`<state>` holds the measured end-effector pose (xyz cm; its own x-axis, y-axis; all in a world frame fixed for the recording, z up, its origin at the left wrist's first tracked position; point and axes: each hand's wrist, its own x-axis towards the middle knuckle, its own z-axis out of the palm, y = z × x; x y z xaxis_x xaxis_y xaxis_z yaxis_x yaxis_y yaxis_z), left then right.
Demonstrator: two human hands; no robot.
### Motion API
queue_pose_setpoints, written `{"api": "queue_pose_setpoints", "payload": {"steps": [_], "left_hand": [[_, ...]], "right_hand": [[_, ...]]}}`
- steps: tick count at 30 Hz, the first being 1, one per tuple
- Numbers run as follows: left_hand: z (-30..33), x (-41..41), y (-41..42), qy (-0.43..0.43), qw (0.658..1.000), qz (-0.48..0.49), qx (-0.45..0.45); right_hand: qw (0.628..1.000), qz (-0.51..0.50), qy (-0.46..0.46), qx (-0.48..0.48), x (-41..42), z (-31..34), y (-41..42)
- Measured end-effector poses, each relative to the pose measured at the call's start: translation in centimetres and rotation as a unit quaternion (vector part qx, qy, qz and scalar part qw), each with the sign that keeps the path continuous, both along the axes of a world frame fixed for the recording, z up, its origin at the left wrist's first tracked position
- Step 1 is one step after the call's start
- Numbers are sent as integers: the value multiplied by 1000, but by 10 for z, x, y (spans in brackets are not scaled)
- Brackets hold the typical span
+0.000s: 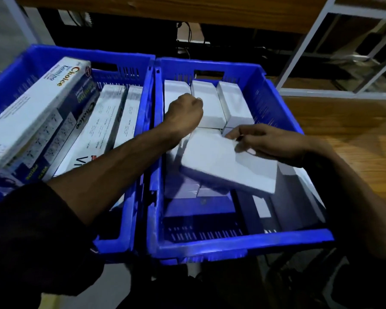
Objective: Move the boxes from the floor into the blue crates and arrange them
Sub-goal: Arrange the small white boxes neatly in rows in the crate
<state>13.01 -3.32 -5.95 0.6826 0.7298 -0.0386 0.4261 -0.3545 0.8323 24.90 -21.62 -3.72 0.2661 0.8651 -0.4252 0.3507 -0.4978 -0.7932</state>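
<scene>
Blue crates [210, 244] were already well stocked. The right hand [265, 141] pinched a white box [221, 161]; the left hand [185, 114] was fisted, contents unclear.

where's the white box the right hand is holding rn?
Head view: the white box is tilted over the middle of the right-hand blue crate, pinched at its far corner by the right hand, just nearer than the three white boxes at the far wall.

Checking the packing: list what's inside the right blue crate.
Right blue crate: plain white boxes along its far end, more below. The right hand holds a tilted white box, hiding what lies beneath.
</scene>
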Motion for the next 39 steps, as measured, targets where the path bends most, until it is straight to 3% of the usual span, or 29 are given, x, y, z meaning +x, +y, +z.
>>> {"api": "queue_pose_setpoints", "payload": {"steps": [4, 7, 10, 13, 17, 21, 27, 32, 36, 39], "left_hand": [[0, -2, -1, -49, 998, 11, -40], [-8, -2, 1, -24, 999, -16, 43], [-14, -3, -4, 75, 985, -83, 133], [-17, -4, -8, 124, 966, -120, 195], [-16, -6, -7, 152, 957, -134, 208], [-17, -5, -9, 168, 948, -147, 225], [-19, -7, -11, 185, 933, -178, 250], [-17, -10, -15, 189, 920, -199, 278], [-10, -9, -21, 107, 935, -183, 284], [-3, 3, -38, 109, 927, -248, 261]], "right_hand": [[988, -140, -14, 68, -3, -10, 10], [987, -149, -40, 36, -11, -25, 11], [995, -91, -29, 14, -21, -24, 10], [994, -101, -45, 10, -24, -19, 10], [988, -10, -151, -41, -11, -27, 8], [973, 98, -180, -109, -6, -32, 5], [948, 98, -300, -32, -10, -26, 6], [971, 68, -230, -16, -9, -19, 2], [960, -4, -272, 72, 3, -4, 3], [950, -50, -298, 81, 11, 14, -4]]}}
